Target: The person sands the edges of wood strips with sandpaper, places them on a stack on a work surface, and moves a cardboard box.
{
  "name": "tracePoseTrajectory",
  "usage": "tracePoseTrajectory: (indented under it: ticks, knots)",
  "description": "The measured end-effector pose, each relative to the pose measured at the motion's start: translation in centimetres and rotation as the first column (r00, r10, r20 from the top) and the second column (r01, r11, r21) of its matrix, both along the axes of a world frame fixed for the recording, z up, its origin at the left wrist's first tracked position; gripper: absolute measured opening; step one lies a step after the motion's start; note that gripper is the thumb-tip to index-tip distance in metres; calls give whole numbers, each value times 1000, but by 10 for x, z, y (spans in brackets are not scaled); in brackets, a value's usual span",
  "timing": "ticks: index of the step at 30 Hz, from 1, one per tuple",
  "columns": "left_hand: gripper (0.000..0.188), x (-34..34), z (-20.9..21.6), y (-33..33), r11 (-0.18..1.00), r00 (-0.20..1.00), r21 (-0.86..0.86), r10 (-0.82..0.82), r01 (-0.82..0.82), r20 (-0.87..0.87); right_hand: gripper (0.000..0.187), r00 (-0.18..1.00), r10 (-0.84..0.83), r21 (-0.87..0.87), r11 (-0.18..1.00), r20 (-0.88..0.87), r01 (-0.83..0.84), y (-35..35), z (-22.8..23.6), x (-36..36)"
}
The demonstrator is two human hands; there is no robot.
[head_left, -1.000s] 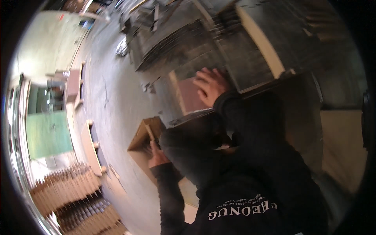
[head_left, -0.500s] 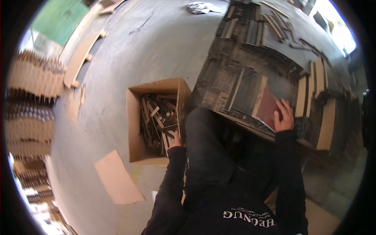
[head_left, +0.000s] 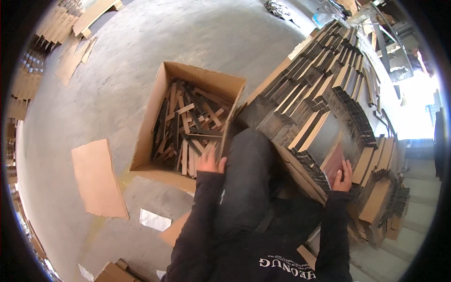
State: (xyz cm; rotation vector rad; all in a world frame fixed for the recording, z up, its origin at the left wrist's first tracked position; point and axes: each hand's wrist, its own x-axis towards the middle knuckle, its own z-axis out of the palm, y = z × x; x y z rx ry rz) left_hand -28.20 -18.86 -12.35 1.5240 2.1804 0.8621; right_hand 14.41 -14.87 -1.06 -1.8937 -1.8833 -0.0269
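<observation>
Head view, and the hands sit well apart! Here's the left hand (head_left: 209,162) at the near side of the cardboard box (head_left: 206,79), by jumbled strips (head_left: 184,120); whether it grips anything, I can't tell. Across, the right hand (head_left: 342,177) lies loosely spread against the reddish-brown piece (head_left: 333,162), beside stacked tan-edged pieces (head_left: 363,164).

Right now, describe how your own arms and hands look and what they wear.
Both the left hand and the right hand are bare, without gloves. The left sleeve and right sleeve are long, black and loosely creased, reaching the wrists. No marking shows on either sleeve.
</observation>
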Motion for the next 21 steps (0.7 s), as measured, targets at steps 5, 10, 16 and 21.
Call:
tracePoseTrajectory:
  ticks: [5,10,16,21]
  knots:
    - [27,35,43,67,939,924,247,-297,237,242,33,999,-37,-11,999,-20,37,-6,1,-3]
    - [32,37,-58,134,933,516,-349,256,90,818,33,1000,-19,-4,1000,-24,19,0,5,-12]
    - [31,26,-102,145,930,-52,-350,357,111,933,34,996,-59,-30,998,-70,57,2,11,-17]
    - [30,25,-126,130,947,-324,-321,302,-6,897,34,997,-58,-34,998,-53,56,-3,10,-14]
